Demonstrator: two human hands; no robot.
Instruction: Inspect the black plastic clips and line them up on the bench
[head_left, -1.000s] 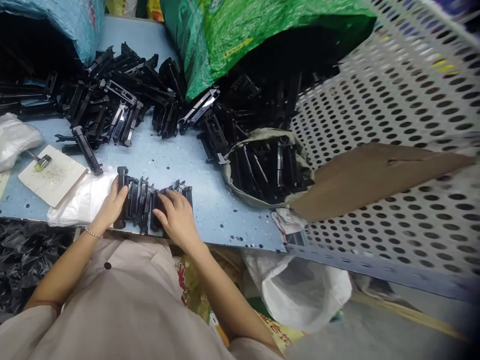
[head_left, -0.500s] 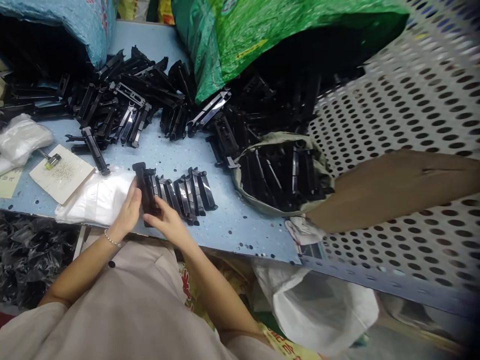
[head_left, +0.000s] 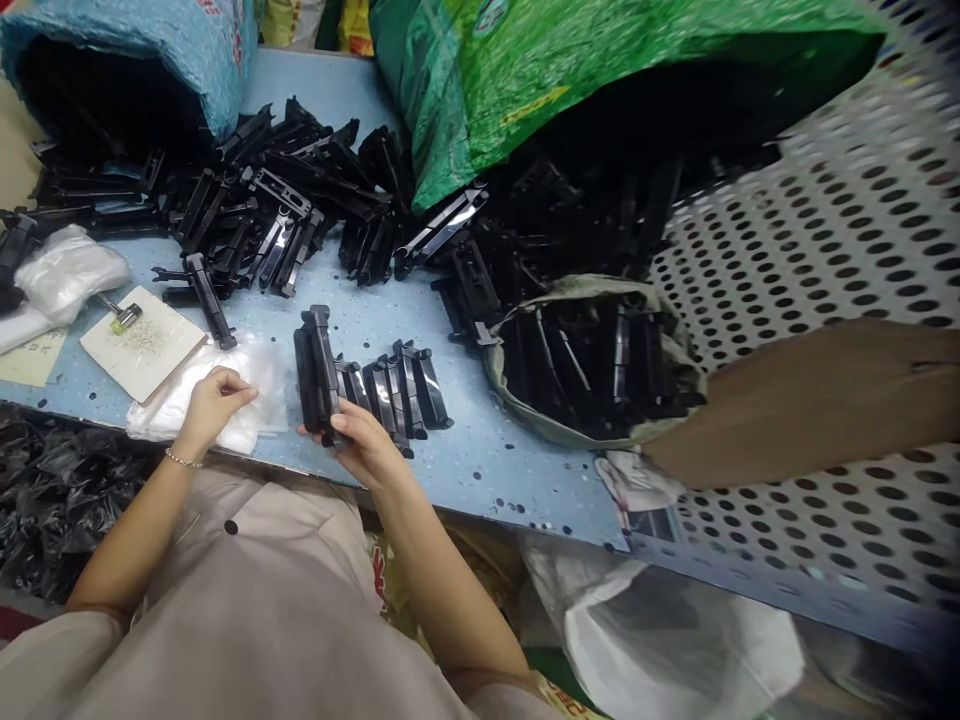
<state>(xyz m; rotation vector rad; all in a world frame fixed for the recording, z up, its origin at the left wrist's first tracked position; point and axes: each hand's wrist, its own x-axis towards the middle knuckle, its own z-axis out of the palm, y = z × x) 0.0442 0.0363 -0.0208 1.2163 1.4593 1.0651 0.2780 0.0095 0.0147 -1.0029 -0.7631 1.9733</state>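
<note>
My right hand (head_left: 371,445) is closed around the lower end of a few long black plastic parts (head_left: 316,365), held together and tilted upright above the table. Thumb and fingertips of my left hand (head_left: 214,405) are pinched on a thin clear plastic bag (head_left: 270,385) at the top of the bag stack (head_left: 154,415). Just right of the held parts, a row of similar black parts (head_left: 405,390) lies side by side on the blue table (head_left: 480,440).
Loose black parts (head_left: 285,200) are heaped at the back, between a blue sack (head_left: 150,40) and a green sack (head_left: 517,80). A cloth sack (head_left: 525,415) full of parts stands right. A small board (head_left: 139,355) lies left. A perforated metal panel (head_left: 810,230) borders the right side.
My left hand has let go of the black parts and moved left onto the plastic bags. My right hand has lifted the parts slightly and now holds them alone. The view has shifted a little.
</note>
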